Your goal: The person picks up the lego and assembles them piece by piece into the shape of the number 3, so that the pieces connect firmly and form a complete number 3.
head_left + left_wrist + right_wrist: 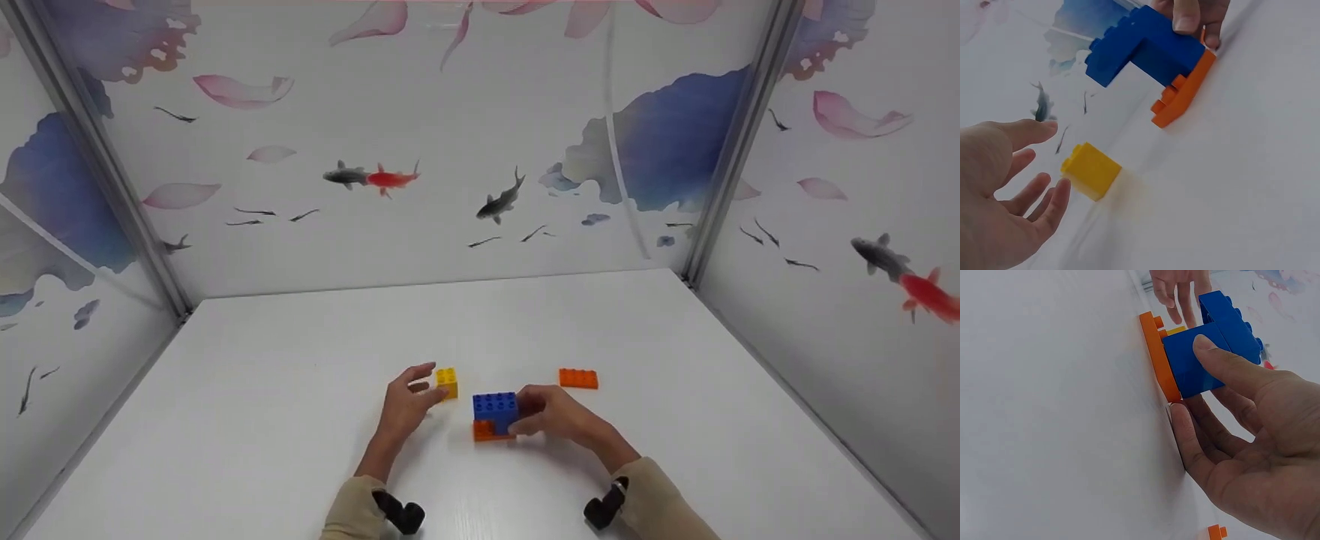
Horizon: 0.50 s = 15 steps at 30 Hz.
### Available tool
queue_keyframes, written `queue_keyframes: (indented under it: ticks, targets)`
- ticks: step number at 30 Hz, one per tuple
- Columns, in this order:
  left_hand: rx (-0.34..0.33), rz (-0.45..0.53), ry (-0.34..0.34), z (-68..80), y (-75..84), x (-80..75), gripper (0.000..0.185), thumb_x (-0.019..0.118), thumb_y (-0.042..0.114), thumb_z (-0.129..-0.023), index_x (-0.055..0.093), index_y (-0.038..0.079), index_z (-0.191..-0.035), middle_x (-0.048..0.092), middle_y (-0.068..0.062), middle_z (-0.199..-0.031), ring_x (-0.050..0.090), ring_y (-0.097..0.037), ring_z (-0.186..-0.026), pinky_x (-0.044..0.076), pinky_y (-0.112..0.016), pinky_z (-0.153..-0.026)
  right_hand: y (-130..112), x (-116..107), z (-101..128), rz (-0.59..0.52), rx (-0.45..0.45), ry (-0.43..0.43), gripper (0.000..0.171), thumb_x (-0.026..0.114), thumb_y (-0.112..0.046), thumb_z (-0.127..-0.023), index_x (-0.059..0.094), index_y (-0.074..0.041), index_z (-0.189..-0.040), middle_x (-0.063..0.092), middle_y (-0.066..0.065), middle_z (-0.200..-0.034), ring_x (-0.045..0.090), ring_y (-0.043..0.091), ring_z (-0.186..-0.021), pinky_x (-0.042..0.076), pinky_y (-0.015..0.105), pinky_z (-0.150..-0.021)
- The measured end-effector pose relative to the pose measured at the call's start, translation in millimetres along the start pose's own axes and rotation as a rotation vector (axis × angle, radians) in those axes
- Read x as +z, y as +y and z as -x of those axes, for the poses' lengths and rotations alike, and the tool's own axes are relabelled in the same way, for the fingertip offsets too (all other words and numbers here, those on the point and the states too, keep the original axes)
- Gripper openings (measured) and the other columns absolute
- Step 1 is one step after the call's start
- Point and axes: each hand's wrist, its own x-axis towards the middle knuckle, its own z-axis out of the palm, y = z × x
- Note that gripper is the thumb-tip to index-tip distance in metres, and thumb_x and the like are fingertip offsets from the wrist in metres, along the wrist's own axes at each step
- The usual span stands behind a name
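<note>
In the head view, the right hand [559,416] is gripping the blue plastic studded brick [495,409] sitting on an orange flat plastic plate [487,431] mid-table; a second orange plate [578,378] is lying apart.

In the left wrist view, the left hand [1002,197], fingers spread, is reaching the one small yellow plastic cube brick [1091,170], perhaps touching it.

In the right wrist view, the thumb is pressing the blue side; these bricks are probably light, stiff and smooth, best pinched by the flat sides.
</note>
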Motion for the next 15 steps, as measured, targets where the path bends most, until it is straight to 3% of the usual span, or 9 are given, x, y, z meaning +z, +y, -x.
queue_keyframes:
  ticks: [4, 15]
  targets:
    - [-0.040, -0.005, -0.012, -0.1, -6.4, 2.2, 0.059, 0.074, 0.015, -0.090, 0.051, 0.006, -0.144, 0.049, -0.019, -0.149, 0.052, -0.039, -0.132, 0.054, -0.045, -0.102, -1, -1, 0, 0.009, 0.016, 0.001, 0.037, 0.084, -0.031, -0.081, 0.069, -0.018, -0.113, 0.068, 0.003, -0.112, 0.061, 0.021, -0.101, 0.057, 0.039, -0.095]
    - [-0.053, -0.077, -0.053, -12.3, -7.6, 4.3, 0.061, 0.069, -0.001, -0.090, 0.049, 0.009, -0.147, 0.049, -0.016, -0.151, 0.050, -0.036, -0.135, 0.050, -0.044, -0.109, -2, 1, -1, 0.020, -0.007, 0.013, 0.033, 0.083, -0.028, -0.082, 0.069, -0.018, -0.111, 0.068, 0.002, -0.111, 0.060, 0.020, -0.102, 0.056, 0.041, -0.098]
